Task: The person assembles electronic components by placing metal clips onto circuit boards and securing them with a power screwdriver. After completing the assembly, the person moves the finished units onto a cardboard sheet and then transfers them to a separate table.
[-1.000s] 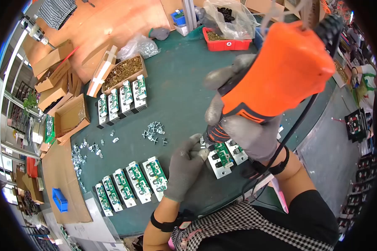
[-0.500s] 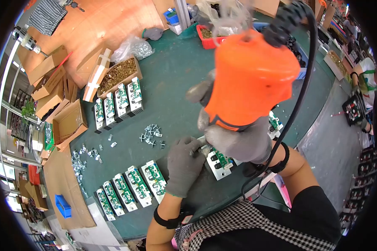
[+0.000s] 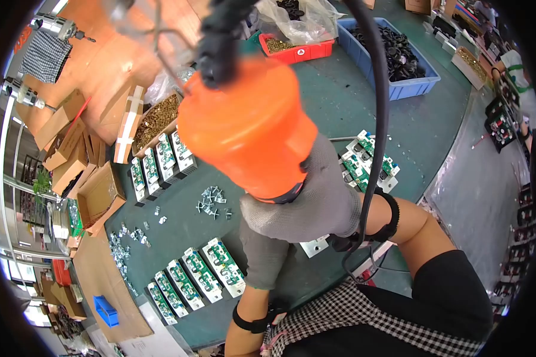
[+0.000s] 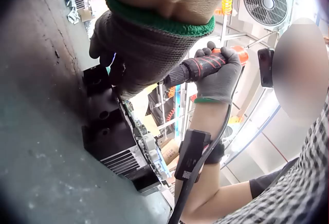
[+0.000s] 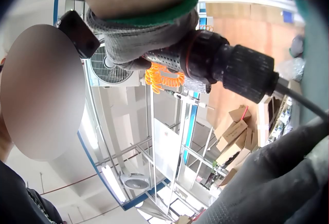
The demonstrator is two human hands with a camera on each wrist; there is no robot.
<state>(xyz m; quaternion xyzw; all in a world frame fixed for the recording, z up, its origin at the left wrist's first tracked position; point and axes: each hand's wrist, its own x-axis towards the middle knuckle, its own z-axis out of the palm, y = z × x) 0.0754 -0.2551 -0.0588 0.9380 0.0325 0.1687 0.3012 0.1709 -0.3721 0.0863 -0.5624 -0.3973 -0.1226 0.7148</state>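
Note:
My gloved right hand [image 3: 307, 205] grips an orange corded electric screwdriver [image 3: 250, 125], which hides part of the table in the head view. Its black chuck [image 5: 247, 70] and thin bit [image 5: 303, 100] point toward my gloved left hand [image 5: 272, 183]. Below the right hand, my left hand shows only its back and cuff in the head view. From the left wrist, its fingers hold the end of a circuit board module [image 4: 110, 142], a black finned heat sink with a board along one side. One silvery corner of that module [image 3: 314, 245] shows past the right hand.
Several similar modules [image 3: 199, 276] stand in a row at front left, others [image 3: 363, 160] at right. Loose metal clips [image 3: 211, 201] lie mid-table. Behind are a red tray [image 3: 304, 53] and a blue bin [image 3: 420, 89] of black parts. The tool's cord [image 3: 380, 113] hangs at right.
The right hand and screwdriver have moved left across the left hand, and the tool's body now leans to the left. The left hand stays at the module; the head view has shifted slightly.

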